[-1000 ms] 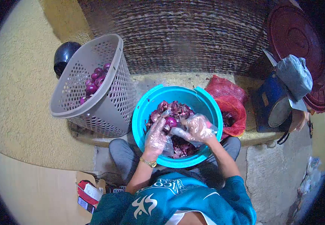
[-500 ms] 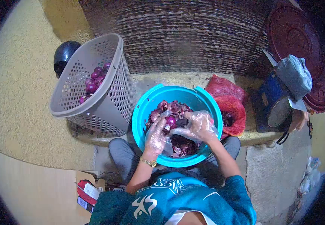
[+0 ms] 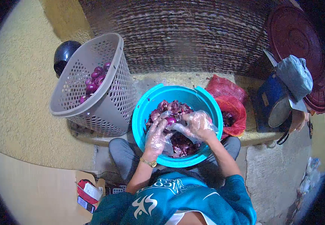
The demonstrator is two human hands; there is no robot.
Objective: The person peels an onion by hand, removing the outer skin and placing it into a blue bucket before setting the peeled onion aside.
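Note:
Both my hands wear clear plastic gloves above a turquoise basin (image 3: 140, 123) in my lap. Between the fingers of my left hand (image 3: 157, 138) is a shiny purple onion (image 3: 170, 120). My right hand (image 3: 198, 126) is closed just to the right of the onion; what it grips is hidden by its fingers and the glove. Unpeeled onions and loose dark skins (image 3: 183, 145) lie in the basin under my hands.
A grey perforated basket (image 3: 112, 90) with several peeled onions (image 3: 95, 80) stands at the left, a black round object (image 3: 65, 54) behind it. Red mesh sacks (image 3: 226, 90) lie right of the basin. Farther right are a blue container (image 3: 266, 101) and dark red lids (image 3: 295, 33).
My right hand has turned slightly, and the dark object seen between it and the onion no longer shows. The onion stays in my left hand.

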